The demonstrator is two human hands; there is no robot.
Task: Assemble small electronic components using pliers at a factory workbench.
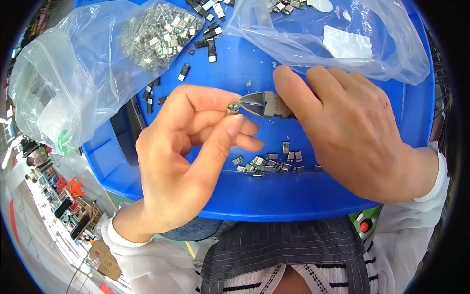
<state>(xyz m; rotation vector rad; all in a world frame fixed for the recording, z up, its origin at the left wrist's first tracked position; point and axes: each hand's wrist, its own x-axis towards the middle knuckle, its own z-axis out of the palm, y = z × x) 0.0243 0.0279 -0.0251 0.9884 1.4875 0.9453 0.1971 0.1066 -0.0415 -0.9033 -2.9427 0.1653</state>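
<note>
Between the thumb and forefinger of my left hand point(188, 147) is a small USB connector point(233, 108) with a green circuit board and a metal shell. My right hand point(350, 122) is closed around a pair of cutting pliers point(269, 104); the handles are mostly hidden in the palm. The plier tips meet the connector's right edge at my left fingertips. Below both hands, a loose pile of similar metal-shelled connectors point(259, 165) lies on the blue tray point(293, 196).
A clear bag point(164, 36) of connectors lies at the far left, beside a crumpled empty-looking bag point(54, 103). Black-cased pieces point(211, 41) are scattered near it. Another clear bag point(391, 44) lies far right. A dark flat device point(125, 132) rests on the left, partly behind my wrist.
</note>
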